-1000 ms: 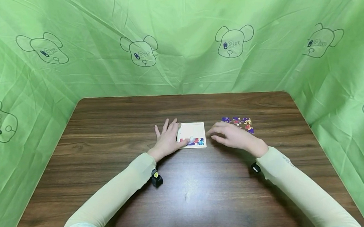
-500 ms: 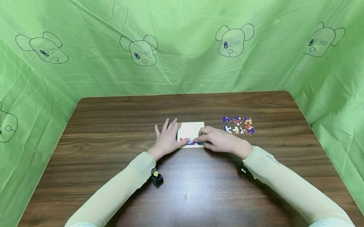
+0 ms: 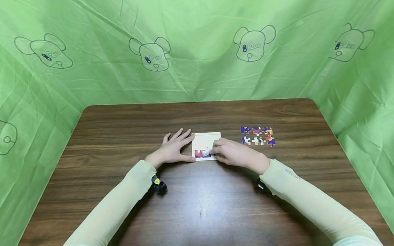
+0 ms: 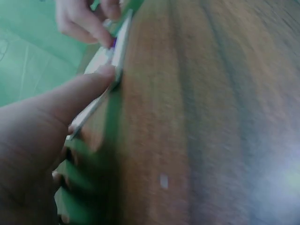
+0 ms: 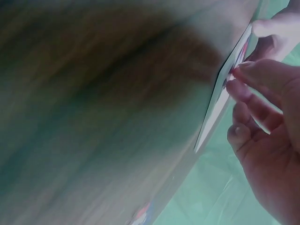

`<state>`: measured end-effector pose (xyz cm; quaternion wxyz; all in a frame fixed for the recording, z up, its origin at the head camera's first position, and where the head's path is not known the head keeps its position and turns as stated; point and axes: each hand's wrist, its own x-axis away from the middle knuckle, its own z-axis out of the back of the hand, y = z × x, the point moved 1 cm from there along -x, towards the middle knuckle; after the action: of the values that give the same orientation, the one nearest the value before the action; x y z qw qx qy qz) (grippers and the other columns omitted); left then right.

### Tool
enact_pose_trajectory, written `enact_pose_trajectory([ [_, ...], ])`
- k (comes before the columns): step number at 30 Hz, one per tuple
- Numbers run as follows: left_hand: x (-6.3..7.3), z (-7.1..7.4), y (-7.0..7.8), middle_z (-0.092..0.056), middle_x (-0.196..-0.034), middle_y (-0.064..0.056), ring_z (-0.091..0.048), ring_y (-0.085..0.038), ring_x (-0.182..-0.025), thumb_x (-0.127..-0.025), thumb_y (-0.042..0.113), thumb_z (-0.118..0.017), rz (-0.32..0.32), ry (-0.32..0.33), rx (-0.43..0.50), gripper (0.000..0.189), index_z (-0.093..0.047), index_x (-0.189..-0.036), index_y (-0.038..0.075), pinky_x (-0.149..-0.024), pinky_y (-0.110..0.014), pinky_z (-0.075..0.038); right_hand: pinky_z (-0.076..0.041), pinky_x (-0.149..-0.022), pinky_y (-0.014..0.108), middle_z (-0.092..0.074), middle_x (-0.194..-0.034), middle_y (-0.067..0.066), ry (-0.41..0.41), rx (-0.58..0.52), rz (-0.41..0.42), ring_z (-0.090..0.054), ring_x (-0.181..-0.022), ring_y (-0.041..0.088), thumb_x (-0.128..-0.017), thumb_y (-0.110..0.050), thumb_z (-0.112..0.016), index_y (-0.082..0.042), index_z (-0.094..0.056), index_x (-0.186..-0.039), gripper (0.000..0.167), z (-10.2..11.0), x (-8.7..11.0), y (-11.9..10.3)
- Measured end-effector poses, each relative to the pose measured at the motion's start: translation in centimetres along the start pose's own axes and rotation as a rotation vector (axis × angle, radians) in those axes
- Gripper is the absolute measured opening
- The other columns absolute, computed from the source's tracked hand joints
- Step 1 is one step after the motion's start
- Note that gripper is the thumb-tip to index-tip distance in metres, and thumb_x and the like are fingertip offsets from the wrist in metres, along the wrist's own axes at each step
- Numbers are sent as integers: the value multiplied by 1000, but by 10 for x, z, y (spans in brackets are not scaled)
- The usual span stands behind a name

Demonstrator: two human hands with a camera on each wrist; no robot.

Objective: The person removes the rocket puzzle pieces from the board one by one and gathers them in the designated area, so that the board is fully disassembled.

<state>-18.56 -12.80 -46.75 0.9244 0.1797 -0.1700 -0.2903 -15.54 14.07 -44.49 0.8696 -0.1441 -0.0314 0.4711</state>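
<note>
A small white puzzle board (image 3: 206, 140) lies on the table, with colourful puzzle pieces (image 3: 201, 153) along its near edge. My left hand (image 3: 173, 147) is spread at the board's left side, thumb at the near left corner and fingertips by the far left corner. In the left wrist view the left thumb (image 4: 84, 91) rests against the board's edge. My right hand (image 3: 234, 154) reaches over the near right part of the board. Its thumb and index finger pinch a puzzle piece there, mostly hidden by the fingers; the right wrist view shows the fingertips (image 5: 239, 89) close together over the board.
Several loose puzzle pieces (image 3: 257, 136) lie in two rough rows on the brown wooden table (image 3: 202, 205), right of the board. A green curtain (image 3: 193, 63) printed with bear heads hangs round the table's back and sides.
My right hand has come left from between the loose pieces and the board onto the board's near right part. The left hand's thumb has drawn back from the pieces to the board's near left corner.
</note>
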Motion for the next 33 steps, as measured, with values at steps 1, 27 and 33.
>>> enact_pose_trajectory([
  [1, 0, -1, -1, -17, -174, -5, -5, -33, -161, -88, 61, -75, -4, 3, -4, 99, -30, -166, 20, -121, -69, -2, -56, -89, 35, -68, -104, 7, 5, -9, -7, -65, -95, 21, -95, -4, -74, -2, -77, -111, 17, -1, -2, -2],
  [27, 3, -2, 1, -21, -173, -8, -9, -35, -161, -89, 59, -75, -24, 39, -22, 96, -33, -165, 17, -120, -70, -5, -50, -67, 36, -57, -77, 0, -26, -158, -305, -54, -72, 14, -86, -21, -87, -5, -67, -105, 32, -5, -39, -20],
  [33, 3, -1, 1, -21, -173, -8, -9, -35, -161, -89, 59, -75, -27, 35, -18, 97, -32, -165, 18, -120, -70, -4, -53, -69, 38, -60, -82, 2, -31, -131, -322, -56, -75, 15, -86, -21, -86, -5, -66, -104, 31, -5, -40, -23],
])
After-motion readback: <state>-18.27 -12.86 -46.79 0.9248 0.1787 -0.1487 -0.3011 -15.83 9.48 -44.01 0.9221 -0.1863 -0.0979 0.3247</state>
